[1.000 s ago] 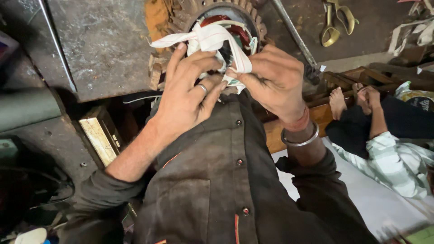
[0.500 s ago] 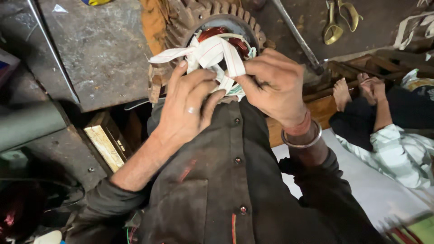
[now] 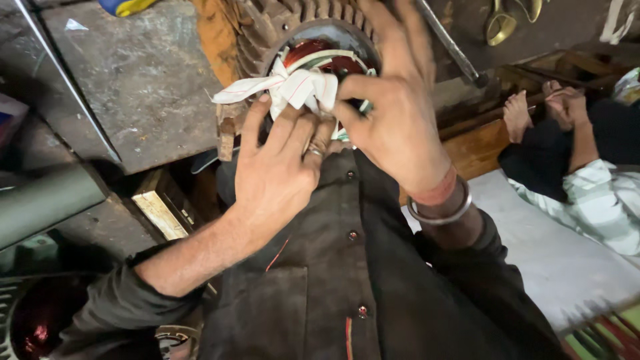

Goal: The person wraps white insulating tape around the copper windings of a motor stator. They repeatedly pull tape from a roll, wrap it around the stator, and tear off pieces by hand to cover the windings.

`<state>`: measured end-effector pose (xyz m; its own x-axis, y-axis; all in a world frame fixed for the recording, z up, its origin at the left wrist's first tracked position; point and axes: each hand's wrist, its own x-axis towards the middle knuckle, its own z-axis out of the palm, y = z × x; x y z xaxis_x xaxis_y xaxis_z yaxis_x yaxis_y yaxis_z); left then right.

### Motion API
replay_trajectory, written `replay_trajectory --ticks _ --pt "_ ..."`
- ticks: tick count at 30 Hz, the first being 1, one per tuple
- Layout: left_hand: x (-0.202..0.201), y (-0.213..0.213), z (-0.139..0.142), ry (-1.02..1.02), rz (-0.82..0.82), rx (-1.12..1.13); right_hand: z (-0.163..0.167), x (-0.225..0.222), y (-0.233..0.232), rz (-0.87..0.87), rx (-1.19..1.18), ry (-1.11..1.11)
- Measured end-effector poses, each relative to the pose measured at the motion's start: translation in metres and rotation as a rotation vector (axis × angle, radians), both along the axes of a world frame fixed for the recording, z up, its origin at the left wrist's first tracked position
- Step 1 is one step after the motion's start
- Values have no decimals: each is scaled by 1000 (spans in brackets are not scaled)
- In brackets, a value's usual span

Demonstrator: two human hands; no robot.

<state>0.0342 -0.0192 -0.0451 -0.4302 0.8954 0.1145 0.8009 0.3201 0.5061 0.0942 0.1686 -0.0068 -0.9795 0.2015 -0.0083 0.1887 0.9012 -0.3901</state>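
Top middle of the frame: round motor (image 3: 267, 27) with ribbed metal sides and red wire coils inside. White cloth strip (image 3: 280, 87) with thin red lines, bunched at the motor's open front. Left hand (image 3: 277, 173), centre frame, fingers up against the strip, pinching its lower edge. Right hand (image 3: 393, 113) just beside, thumb on the strip, other fingers spread over the motor rim. Upper left: grey stained slab (image 3: 127, 80), bare and flat. Pale wooden block (image 3: 160, 213) below it. Right edge: another person's bare feet (image 3: 540, 107) on a wooden step.
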Motion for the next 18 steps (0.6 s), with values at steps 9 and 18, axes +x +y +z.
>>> replay_trajectory --ticks 9,18 --pt "6 8 5 -8 31 -86 -12 -3 -4 -75 -156 -191" --pt "22 15 13 87 124 -96 -12 1 0 -27 -115 -19"
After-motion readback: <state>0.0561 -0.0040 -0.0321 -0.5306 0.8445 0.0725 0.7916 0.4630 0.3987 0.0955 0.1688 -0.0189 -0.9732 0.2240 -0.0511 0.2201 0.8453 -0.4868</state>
